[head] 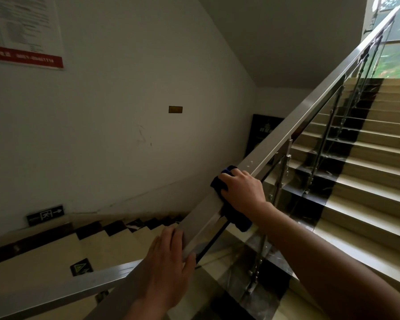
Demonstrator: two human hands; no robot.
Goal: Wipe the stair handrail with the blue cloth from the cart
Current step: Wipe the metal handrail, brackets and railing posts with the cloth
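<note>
A square steel handrail [310,107] climbs from the lower left to the upper right above glass panels. My right hand [243,192] presses a dark blue cloth [237,218] onto the rail at mid-frame; the cloth wraps over the top and hangs down the near side. Lower on the same rail, my left hand [169,266] grips it with the fingers over the top and the thumb on the near side. The cart is not in view.
Beige steps with a dark strip [346,172] rise to the right behind the glass panels [328,144]. A second flight descends at the lower left along the white wall [125,112]. An exit sign [45,214] and a notice [23,31] hang on that wall.
</note>
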